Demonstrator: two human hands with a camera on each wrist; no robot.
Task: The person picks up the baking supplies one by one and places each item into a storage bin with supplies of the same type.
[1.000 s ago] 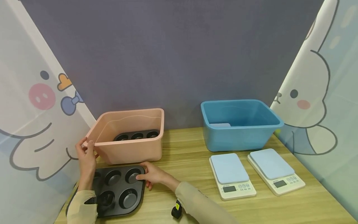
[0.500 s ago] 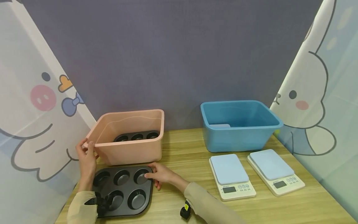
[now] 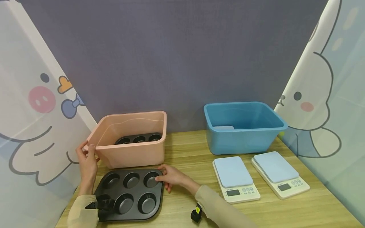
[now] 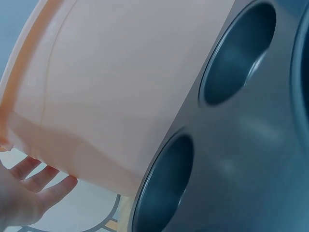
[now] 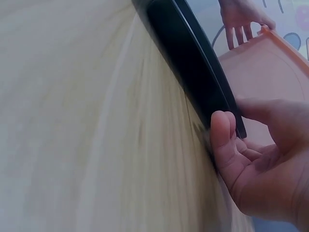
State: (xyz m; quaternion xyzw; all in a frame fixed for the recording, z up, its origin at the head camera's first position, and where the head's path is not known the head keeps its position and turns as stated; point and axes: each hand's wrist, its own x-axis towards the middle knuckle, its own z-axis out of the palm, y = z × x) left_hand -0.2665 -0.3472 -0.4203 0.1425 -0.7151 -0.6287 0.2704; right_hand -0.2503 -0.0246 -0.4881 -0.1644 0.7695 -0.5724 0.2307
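A dark six-cup muffin tin lies on the wooden table at the left, in front of a pink bin. My right hand pinches the tin's far right corner, thumb on top by the cup and fingers below the edge. At the bin's front left corner my left hand grips the rim; in the left wrist view its fingers lie against the bin's outer side. Part of the tin's near left side is hidden behind the left forearm and its wrist camera. Another muffin tin is inside the pink bin.
A blue bin stands at the back right with a pale flat item inside. Two white kitchen scales, one nearer the middle and one further right, lie before it. A grey partition rises behind the table.
My right hand has moved to the right along the table, and the muffin tin has slid right with it. My left hand has stayed on the pink bin's corner.
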